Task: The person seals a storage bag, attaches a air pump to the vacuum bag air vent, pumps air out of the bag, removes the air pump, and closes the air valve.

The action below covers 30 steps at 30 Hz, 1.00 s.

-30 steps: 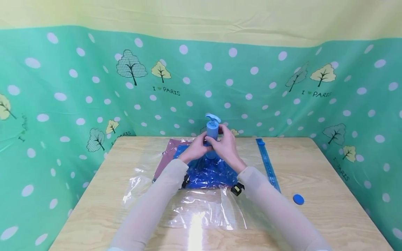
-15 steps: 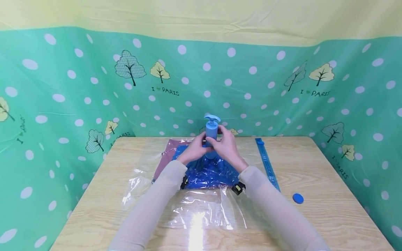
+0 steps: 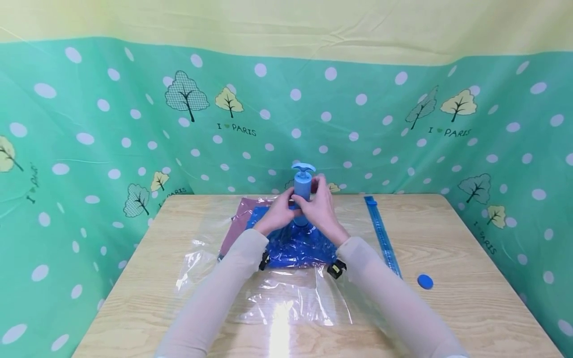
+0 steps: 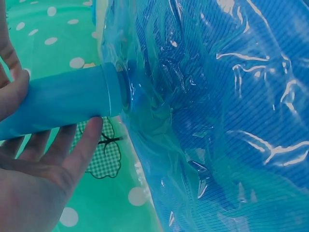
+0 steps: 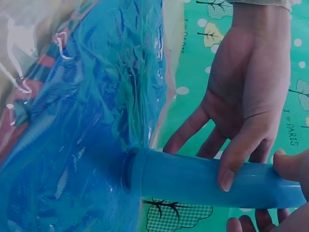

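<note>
A blue hand pump (image 3: 302, 185) stands upright on a clear plastic storage bag (image 3: 291, 306), its T-shaped handle (image 3: 304, 167) at the top. My left hand (image 3: 278, 215) and right hand (image 3: 321, 205) grip its barrel from either side, thumbs toward me. In the left wrist view, the pump's collared end (image 4: 112, 89) meets the wrinkled plastic over blue ribbed fabric (image 4: 251, 106). The right wrist view has the left thumb (image 5: 231, 169) lying along the barrel (image 5: 203, 180) and the right hand (image 5: 294, 169) farther up it. Folded pink fabric (image 3: 237, 223) also lies inside the bag.
A blue zip strip (image 3: 380, 231) runs along the bag's right side. To its right a round blue cap (image 3: 425, 281) lies on the wooden table (image 3: 474, 308). A green dotted curtain (image 3: 277, 124) hangs behind and at both sides.
The pump's handle has turned from slanted to nearly level across. My right hand's fingers have shifted slightly on the barrel; the left hand keeps its place.
</note>
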Motion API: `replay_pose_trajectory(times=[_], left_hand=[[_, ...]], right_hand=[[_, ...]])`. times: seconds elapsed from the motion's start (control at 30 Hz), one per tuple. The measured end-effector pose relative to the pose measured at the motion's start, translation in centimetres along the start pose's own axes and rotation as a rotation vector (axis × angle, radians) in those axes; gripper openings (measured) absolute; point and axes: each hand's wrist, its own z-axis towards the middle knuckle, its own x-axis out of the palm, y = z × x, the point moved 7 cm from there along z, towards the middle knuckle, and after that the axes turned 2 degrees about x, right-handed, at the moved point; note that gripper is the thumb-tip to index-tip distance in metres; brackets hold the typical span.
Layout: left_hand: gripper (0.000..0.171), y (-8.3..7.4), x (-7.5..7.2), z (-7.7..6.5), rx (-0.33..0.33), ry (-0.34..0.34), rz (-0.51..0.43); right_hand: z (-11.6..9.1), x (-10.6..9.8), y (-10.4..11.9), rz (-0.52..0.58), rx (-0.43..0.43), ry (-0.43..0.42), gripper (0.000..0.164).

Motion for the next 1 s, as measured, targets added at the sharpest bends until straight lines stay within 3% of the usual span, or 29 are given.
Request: replay_pose_trajectory(times=[0.23,0.53,0.7,1.0], left_hand=[[0.059,0.2,-0.1,0.1,0.001,0.005,0.002],[0.062,0.4,-0.1,0.3,-0.002,0.005,0.018],[0.062,0.3,-0.3,0.2,-0.031,-0.008,-0.007],[0.058,0.5,0.2,0.0,-0.040,0.005,0.035]], right_hand=[[-0.3,-0.3,0.1,0.007,-0.002,0.016,0.054],[0.0,0.0,0.4,-0.033,-0.029,0.011,0.069],[0.6,0.2,0.5,-0.042,-0.063,-0.006,0.060],[-0.2,-0.1,0.1,-0.005,-0.034,0.045,0.055]])
